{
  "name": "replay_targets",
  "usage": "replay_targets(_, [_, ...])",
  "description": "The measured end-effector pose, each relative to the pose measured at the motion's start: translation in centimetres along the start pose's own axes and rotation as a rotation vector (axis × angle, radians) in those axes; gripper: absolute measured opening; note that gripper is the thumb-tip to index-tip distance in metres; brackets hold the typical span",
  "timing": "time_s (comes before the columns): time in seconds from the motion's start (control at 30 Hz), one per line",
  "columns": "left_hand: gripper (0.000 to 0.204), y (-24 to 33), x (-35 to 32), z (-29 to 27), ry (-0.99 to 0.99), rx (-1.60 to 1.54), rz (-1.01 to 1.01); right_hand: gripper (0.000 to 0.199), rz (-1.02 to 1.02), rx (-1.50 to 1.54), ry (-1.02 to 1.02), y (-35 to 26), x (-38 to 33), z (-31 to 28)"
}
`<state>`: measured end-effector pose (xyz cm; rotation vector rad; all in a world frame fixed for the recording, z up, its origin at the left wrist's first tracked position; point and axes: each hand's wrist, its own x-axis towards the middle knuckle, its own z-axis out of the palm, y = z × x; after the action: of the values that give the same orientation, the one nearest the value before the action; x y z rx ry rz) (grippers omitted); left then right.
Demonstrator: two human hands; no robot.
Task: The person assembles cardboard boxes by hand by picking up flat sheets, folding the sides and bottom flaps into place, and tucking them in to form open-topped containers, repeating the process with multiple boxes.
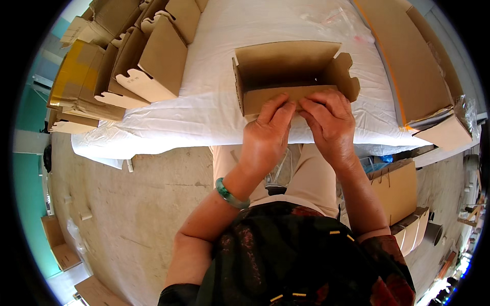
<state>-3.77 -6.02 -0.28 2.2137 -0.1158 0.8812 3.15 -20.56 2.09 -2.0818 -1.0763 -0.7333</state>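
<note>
One table under a wrinkled white cloth [214, 112] fills the upper view, above a tan floor [148, 219]. I see a row of cardboard boxes [163, 61] along its left side, a large carton [408, 61] along its right, and a clear plastic bag [337, 23] beside that carton. Cloth shows between these and the open box [288, 53], which stands near the table's close edge. I have the left hand [268, 130] and right hand [331, 120] side by side at its front wall, fingers curled narrow, thumbs near each other, pinching the cardboard; some fingertips are hidden from me.
</note>
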Motion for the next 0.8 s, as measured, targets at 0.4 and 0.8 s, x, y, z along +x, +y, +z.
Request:
replay_targets(0.4, [0.02, -0.1, -0.3, 0.0, -0.032, -0.062, -0.014, 0.019, -0.041, 0.017, 0.028, 0.5, -0.1, 0.2])
replay_targets(0.8, [0.022, -1.7, -1.3, -3.5, 0.024, 0.101, 0.0, 0.024, -0.091, -0.153, -0.074, 1.1, 0.2, -2.3])
